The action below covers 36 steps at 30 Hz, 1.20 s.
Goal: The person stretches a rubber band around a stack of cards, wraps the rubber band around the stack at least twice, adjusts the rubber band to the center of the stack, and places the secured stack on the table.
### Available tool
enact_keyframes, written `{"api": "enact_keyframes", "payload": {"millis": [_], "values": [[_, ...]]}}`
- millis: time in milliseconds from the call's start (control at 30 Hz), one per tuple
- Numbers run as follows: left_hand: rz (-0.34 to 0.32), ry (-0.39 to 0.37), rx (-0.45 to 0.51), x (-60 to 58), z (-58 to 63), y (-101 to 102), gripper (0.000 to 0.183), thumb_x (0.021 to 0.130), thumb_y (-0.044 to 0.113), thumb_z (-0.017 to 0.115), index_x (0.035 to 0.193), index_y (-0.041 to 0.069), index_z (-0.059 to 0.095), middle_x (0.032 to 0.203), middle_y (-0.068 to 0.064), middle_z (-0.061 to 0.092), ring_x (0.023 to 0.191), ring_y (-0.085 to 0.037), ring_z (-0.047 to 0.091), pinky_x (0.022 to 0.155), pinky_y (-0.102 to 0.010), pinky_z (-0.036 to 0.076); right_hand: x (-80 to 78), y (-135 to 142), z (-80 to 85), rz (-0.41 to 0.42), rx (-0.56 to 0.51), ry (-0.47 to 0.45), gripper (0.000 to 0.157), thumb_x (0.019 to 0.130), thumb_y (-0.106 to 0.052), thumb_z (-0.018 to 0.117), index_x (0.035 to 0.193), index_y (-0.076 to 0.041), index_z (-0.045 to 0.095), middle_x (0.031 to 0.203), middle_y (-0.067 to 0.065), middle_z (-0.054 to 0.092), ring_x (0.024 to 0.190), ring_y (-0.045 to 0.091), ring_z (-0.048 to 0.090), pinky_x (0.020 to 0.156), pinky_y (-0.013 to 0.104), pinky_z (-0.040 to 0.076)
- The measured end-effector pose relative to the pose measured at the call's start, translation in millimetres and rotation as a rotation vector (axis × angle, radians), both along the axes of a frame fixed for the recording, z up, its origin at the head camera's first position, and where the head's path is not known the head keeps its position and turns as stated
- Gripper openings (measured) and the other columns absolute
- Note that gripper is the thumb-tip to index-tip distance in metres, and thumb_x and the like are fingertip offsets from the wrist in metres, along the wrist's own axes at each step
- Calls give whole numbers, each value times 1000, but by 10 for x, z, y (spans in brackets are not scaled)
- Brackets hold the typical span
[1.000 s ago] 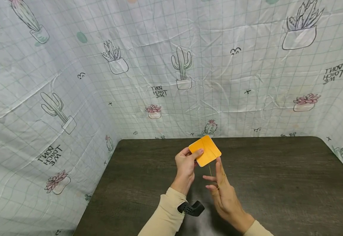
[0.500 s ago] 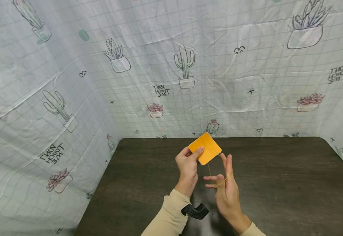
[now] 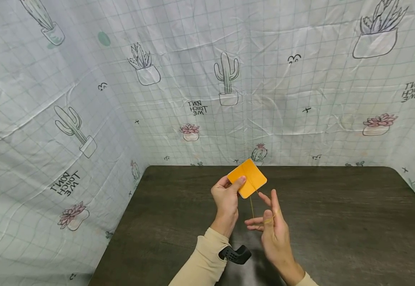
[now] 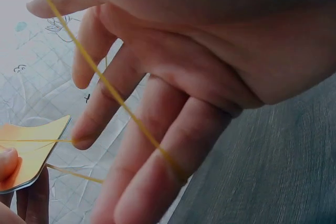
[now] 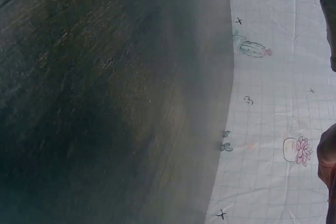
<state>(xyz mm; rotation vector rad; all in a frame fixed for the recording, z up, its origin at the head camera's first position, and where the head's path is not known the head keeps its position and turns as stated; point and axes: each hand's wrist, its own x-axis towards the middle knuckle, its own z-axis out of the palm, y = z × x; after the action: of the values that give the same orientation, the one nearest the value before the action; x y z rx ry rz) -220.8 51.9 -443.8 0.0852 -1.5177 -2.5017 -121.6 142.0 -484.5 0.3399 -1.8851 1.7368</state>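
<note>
My left hand (image 3: 225,200) holds a thin stack of square orange cards (image 3: 256,178) with rounded corners, thumb on the front face and fingers behind. A thin yellow rubber band (image 4: 100,74) runs across the stack's face and stretches from its lower edge to my right hand (image 3: 276,232). In the left wrist view the right fingers are spread, and the band crosses from the thumb to the far fingers. One fingertip (image 4: 81,141) pulls another strand away from the cards. In the right wrist view only a bit of hand (image 5: 326,156) shows at the right edge.
Both hands are above a dark wood-grain table (image 3: 336,222). A white gridded cloth (image 3: 264,79) with cactus drawings hangs behind the table and along its sides. A black strap (image 3: 235,254) is on the left wrist, over a beige sleeve (image 3: 201,258).
The right hand has turned and spread its fingers, stretching the rubber band between thumb and fingers. One fingertip moved from the stack's right corner to below its lower edge. The left hand keeps its hold.
</note>
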Motion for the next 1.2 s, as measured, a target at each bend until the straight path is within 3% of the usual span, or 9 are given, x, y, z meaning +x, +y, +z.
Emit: {"api": "enact_keyframes", "payload": {"millis": [233,400,567,767,1067,1200], "values": [[-8,26,-25,-12,10,-17,24,79,0,84,98,-9,74,88,-14,72,76,-23,72,62,-26,58,34,4,-1,12,-41,-99,56,110,-2,26,162,-20,12,150,23,43,71,25,73,60,37,60],[-34,55,-51,12,23,-34,22,79,0,84,96,-10,74,88,-15,72,77,-23,72,66,-30,60,35,28,-28,66,-146,-265,48,113,-19,24,159,-7,24,151,19,45,73,32,73,63,41,60],[-104,87,-65,13,-5,-49,21,80,-3,82,96,-12,73,89,-17,73,79,-25,73,68,-32,60,-37,135,-15,159,-301,-451,61,111,-40,26,149,6,40,144,14,51,75,34,74,67,44,60],[-215,102,-151,15,-28,-101,19,82,0,81,98,-8,74,93,-16,74,84,-27,73,72,-35,60,-136,370,72,253,-402,-644,75,106,-54,33,146,8,44,134,9,61,82,31,74,74,40,60],[-292,125,-212,14,-39,-115,18,83,1,81,98,-7,75,94,-15,75,85,-25,73,74,-36,60,-225,635,110,522,-400,-631,73,110,-43,31,149,18,24,126,1,68,86,29,74,79,41,59],[-313,135,-212,1,-46,-114,18,84,1,80,99,-9,74,93,-16,74,83,-23,73,73,-35,60,-257,714,127,600,-406,-615,76,111,-44,27,151,19,14,127,-2,68,87,28,74,81,41,59]]}}
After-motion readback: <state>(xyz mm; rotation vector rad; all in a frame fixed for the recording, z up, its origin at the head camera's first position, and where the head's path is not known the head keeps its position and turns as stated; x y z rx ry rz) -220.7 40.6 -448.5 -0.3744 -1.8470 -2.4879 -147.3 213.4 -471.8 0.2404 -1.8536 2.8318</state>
